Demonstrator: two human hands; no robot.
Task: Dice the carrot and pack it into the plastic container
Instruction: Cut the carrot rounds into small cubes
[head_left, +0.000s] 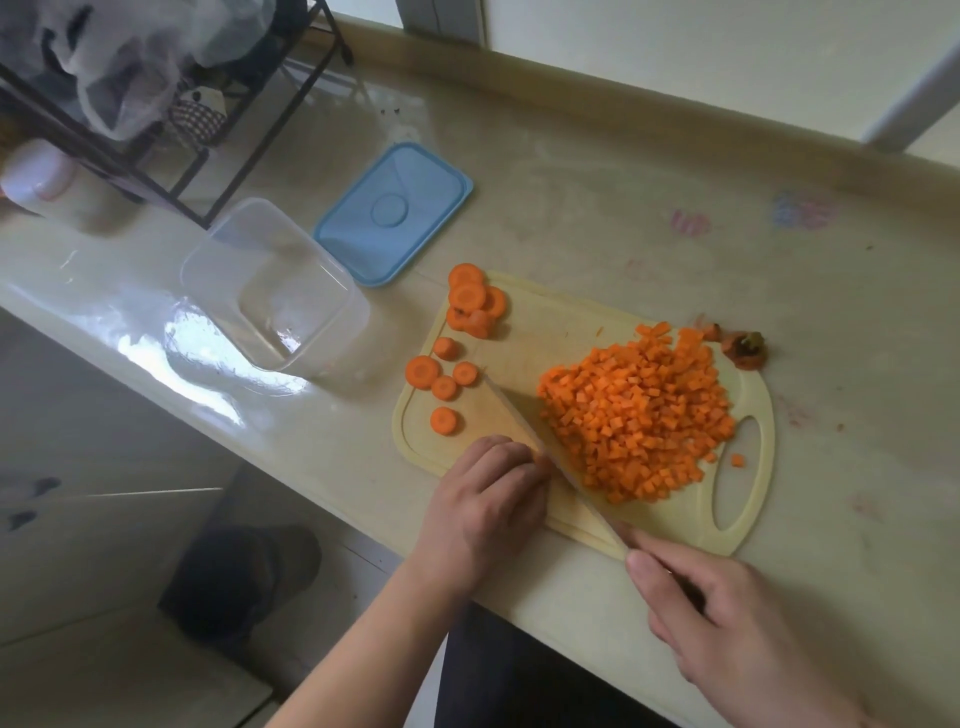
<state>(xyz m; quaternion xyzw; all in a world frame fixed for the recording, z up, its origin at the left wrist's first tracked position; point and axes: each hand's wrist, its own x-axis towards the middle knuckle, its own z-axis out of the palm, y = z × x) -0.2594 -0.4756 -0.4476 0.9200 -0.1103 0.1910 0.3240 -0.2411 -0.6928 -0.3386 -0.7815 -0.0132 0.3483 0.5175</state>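
On the pale bench (597, 208), uncut carrot rounds (470, 301) lie beyond the curled left hand (488, 499), nearer it than the right hand (727, 618) gripping the knife (524, 431).

Diced carrot (636, 421) heaped beside uncut carrot rounds (470, 304); the clear plastic container (275, 286) stands empty, lidless.

Counts: one cutting board (524, 332); one knife (524, 421); one clear container (275, 283); one blue lid (395, 213); two hands, left (488, 499) and right (727, 618); one pile of dice (639, 415); about ten carrot rounds (423, 371); one carrot top (745, 349).
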